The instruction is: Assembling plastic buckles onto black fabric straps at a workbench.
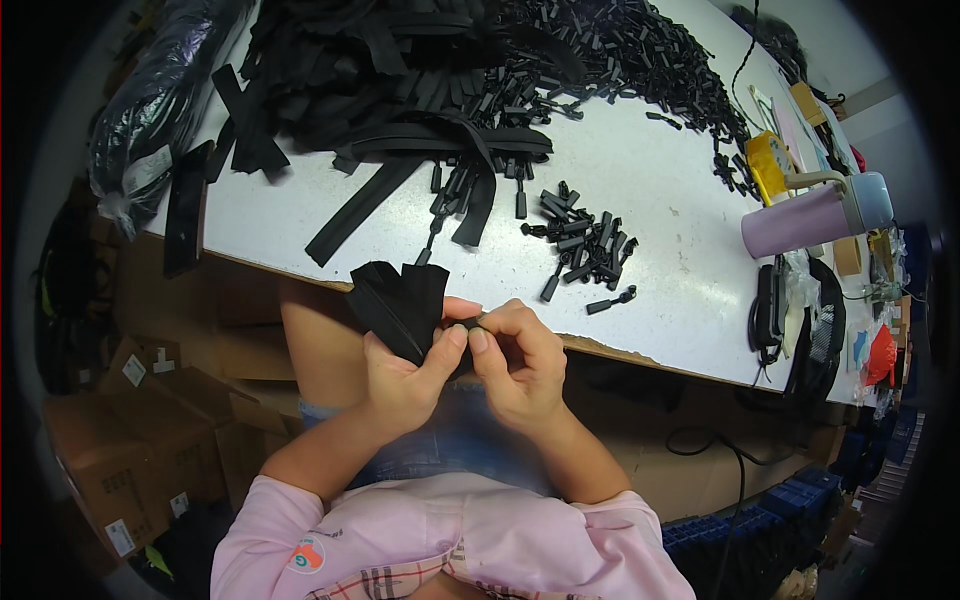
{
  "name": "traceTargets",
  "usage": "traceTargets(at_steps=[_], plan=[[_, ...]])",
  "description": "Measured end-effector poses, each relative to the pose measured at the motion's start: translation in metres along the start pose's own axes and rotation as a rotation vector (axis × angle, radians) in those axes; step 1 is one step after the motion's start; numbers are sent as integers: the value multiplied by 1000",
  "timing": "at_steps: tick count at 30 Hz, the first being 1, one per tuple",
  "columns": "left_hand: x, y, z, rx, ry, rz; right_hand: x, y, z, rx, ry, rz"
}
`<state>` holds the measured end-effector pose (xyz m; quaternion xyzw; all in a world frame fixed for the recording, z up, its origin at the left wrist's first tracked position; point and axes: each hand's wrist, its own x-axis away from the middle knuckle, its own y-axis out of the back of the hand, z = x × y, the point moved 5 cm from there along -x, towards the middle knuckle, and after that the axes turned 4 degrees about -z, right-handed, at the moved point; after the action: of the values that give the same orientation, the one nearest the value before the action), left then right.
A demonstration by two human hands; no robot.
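My left hand point(408, 375) is closed around a black zipper tape point(392, 310), which folds up and fans out above the fingers. Close beside it, my right hand point(520, 365) pinches a small black piece point(472, 323); both thumbs meet at it, and the fingers mostly hide it. Just beyond the hands, on the white table, lies a small pile of black zipper sliders with long pulls point(590, 240). One loose slider point(611, 300) rests nearer the table's front edge. More zipper tapes point(365, 210) drape toward me from a large heap.
At the back, a big mass of black sliders point(640, 50) spreads next to the heaped tapes. A dark flat phone-like slab point(187, 210) overhangs the left edge near a plastic-wrapped bundle point(150, 130). A lilac tumbler point(800, 220) lies at right by yellow tape point(767, 165). Cardboard boxes point(140, 450) stand below left.
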<state>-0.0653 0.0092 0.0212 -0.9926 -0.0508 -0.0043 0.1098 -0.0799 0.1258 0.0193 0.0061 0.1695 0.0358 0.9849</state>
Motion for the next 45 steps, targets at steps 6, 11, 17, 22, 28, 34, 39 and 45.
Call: traceTargets(at_steps=[6,11,17,22,28,34,39,45], plan=[[1,1,-3,-23,-16,26,0,2,-7,-216,-184,108],[0,4,0,-77,-21,90,1,1,-8,-334,-334,150],[-1,6,-9,-75,-61,40,4,0,-13,-326,-302,115],[-4,9,-2,13,74,47,-8,0,6,-85,-82,37],[1,10,-3,-27,-6,4,-13,-1,0,-248,-293,330],[3,12,4,-45,63,32,-11,-1,-7,-220,-376,418],[0,8,-7,-55,89,53,-18,7,11,-39,-114,237],[6,4,-4,-80,33,81,-17,11,33,127,222,102]])
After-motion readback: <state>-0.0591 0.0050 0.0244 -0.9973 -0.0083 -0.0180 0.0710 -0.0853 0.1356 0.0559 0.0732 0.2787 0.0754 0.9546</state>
